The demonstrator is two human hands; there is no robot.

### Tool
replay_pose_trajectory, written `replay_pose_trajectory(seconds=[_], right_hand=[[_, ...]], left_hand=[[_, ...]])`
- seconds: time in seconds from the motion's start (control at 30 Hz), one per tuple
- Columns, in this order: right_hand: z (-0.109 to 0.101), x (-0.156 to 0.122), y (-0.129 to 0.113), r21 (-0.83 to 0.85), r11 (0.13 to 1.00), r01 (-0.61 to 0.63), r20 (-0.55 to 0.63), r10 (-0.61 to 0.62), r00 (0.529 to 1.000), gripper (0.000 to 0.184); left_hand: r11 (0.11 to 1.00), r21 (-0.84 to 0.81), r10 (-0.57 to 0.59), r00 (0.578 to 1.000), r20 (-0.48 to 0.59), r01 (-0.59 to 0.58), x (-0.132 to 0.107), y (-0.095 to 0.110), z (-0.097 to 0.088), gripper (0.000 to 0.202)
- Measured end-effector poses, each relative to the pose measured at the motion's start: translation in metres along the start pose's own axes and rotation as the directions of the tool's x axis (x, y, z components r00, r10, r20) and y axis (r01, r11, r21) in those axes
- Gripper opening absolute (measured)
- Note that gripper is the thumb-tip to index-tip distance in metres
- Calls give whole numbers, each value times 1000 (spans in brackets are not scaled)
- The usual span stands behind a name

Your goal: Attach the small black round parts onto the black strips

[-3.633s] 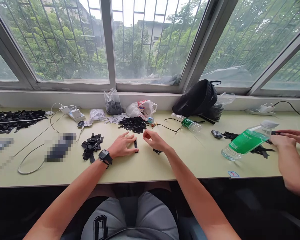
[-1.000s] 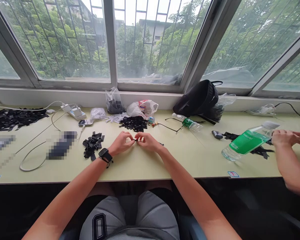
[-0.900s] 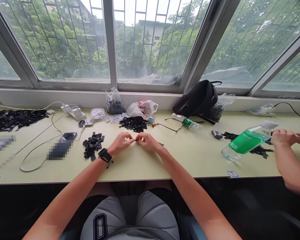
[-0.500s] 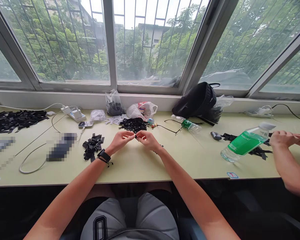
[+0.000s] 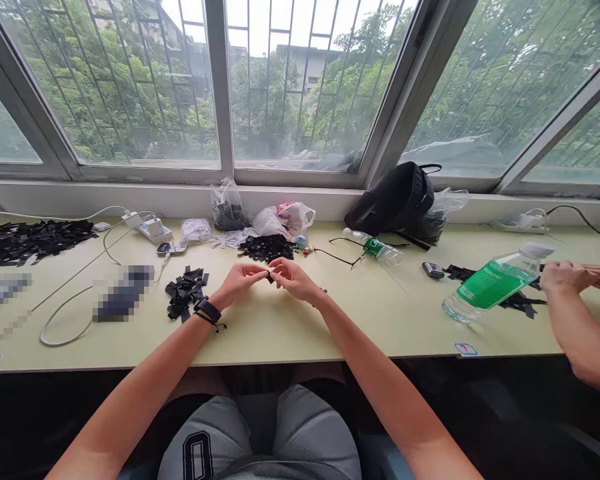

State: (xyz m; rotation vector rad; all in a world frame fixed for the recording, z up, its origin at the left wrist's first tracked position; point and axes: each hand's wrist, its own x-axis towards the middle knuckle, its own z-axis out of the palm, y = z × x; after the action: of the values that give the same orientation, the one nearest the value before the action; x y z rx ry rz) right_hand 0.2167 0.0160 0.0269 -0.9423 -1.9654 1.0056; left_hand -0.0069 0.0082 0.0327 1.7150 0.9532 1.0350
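Observation:
My left hand [image 5: 240, 283] and my right hand [image 5: 294, 279] meet fingertip to fingertip just above the pale green table [image 5: 290, 327]. Between them they pinch one small black piece [image 5: 269, 276], mostly hidden by my fingers. A black watch [image 5: 207, 310] is on my left wrist. A small heap of black pieces [image 5: 184, 291] lies to the left of my left hand. A larger heap of black pieces [image 5: 267, 247] lies just beyond my hands.
Another person's hands [image 5: 573, 277] work at the right beside a tilted green-label water bottle [image 5: 490, 283]. A black bag [image 5: 397, 197], plastic bags [image 5: 280, 219], a lying bottle [image 5: 377, 245], a power strip with cables [image 5: 147, 228] and a far-left black heap [image 5: 27, 237] line the table.
My left hand lifted off the black piece that lay flat on the table. Both hands came together and raised the piece slightly, fingers working around it. The person at right stays by the bottle.

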Motion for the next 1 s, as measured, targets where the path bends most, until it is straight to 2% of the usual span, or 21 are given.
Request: replay_pose_trajectory(seconds=[0.13,0.3,0.5,0.57,0.67,0.73,0.8,0.9,1.0], right_hand=[[0,1,3,-22,1000,-2,-17,2,1000,28],[2,0,5,-159,987,0,-83,-13,996,23],[5,-3,5,-206,979,-7,-18,3,1000,25],[5,-4,7,-265,964,-8,-36,-2,999,25],[5,-4,10,-420,908,-5,-107,-44,993,18],[4,-5,10,-496,868,10,-143,-93,985,13],[3,-5,8,-521,852,43,-148,-140,979,10],[3,-7,4,-498,858,123,-97,-196,976,14],[6,-8,0,-462,866,193,-25,-231,973,19]], left_hand=[[999,44,-23,999,-38,25,0,0,0,44],[961,272,76,993,-90,-48,4,-10,2,29],[918,392,88,994,-61,-57,5,-18,5,30],[872,486,98,993,-70,-52,2,-19,6,29],[748,663,129,980,-154,6,-2,-19,7,32],[705,709,172,966,-191,15,-3,-18,6,30],[706,706,238,957,-169,-51,-4,-16,5,21],[703,678,328,944,-43,-214,-4,-14,4,6],[697,648,341,937,75,-305,-5,-15,6,14]])
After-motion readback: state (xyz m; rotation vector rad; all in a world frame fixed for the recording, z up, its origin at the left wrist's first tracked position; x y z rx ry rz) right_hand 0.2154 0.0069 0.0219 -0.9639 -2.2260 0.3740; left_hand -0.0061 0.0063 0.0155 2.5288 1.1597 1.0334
